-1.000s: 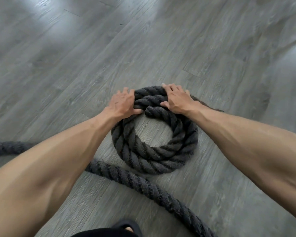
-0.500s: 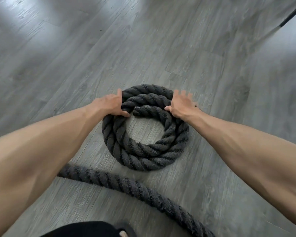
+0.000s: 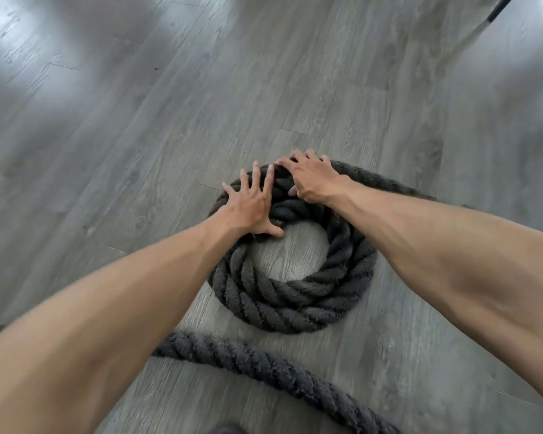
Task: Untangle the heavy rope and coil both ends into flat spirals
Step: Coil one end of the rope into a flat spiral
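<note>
1. Pressing down is all your left hand point(image 3: 251, 208) does: its fingers are straight and spread and its palm lies flat on the far-left arc of the coil point(image 3: 292, 308). The thumb sits at the inner edge, gripping nothing.
2. Your right hand point(image 3: 311, 180) sits just beside it at the far side, fingers bent over the outermost turn of the rope point(image 3: 351, 245) in a clawed hold.
3. That coil lies flat on the grey floor point(image 3: 138, 120), a few turns wide with an open middle. A loose length point(image 3: 264, 368) crosses nearer you, apart from it.
4. Expect the rope to be thick, heavy and stiff, rough rather than slippery. It will likely spring outward if let go.
5. Take hold of the outer turn with your whole hand round it, and feed short stretches while the flat hand pins the turns.
</note>
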A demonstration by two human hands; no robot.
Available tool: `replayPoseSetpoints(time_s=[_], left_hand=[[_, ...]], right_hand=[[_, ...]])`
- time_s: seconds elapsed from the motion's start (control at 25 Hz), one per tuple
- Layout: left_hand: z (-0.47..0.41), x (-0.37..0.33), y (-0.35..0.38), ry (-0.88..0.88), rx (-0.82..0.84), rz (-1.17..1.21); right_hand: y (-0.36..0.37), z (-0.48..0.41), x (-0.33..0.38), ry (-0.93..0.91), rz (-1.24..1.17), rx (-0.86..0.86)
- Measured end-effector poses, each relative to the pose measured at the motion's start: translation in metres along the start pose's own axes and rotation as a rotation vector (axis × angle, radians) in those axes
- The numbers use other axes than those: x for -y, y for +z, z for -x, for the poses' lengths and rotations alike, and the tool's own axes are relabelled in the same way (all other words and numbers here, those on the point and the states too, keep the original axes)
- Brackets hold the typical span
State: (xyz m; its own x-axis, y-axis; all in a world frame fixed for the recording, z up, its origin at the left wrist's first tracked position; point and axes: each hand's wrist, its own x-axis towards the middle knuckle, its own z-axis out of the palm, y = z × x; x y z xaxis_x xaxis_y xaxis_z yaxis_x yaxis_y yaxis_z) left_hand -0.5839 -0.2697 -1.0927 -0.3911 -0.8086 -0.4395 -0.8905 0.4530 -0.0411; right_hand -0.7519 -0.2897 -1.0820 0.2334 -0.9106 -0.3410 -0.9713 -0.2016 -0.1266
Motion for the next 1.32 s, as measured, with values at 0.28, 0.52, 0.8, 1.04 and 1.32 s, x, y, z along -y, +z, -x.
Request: replayPoseSetpoints(time_s=[0.28,0.52,0.8,1.04,1.32], left_hand=[[0.002,0.001,0.015,-0.069,-0.164,0.163],[0.005,0.005,0.024,-0.029,-0.255,0.181],[0.011,0.0,0.019,-0.084,-0.238,0.207],[0.016,-0.016,0.015,-0.155,-0.164,0.184],[-0.005,-0.064,-0.004,0.053,-0.126,0.137]], right_hand=[[0.012,0.018,-0.035,0.08,-0.049,-0.035],[0.016,0.061,-0.066,0.278,-0.118,0.045],[0.019,0.084,-0.045,0.373,-0.142,0.17],[0.013,0.065,-0.052,0.255,-0.135,0.188],[0.003,0.063,-0.045,0.009,-0.011,0.138]])
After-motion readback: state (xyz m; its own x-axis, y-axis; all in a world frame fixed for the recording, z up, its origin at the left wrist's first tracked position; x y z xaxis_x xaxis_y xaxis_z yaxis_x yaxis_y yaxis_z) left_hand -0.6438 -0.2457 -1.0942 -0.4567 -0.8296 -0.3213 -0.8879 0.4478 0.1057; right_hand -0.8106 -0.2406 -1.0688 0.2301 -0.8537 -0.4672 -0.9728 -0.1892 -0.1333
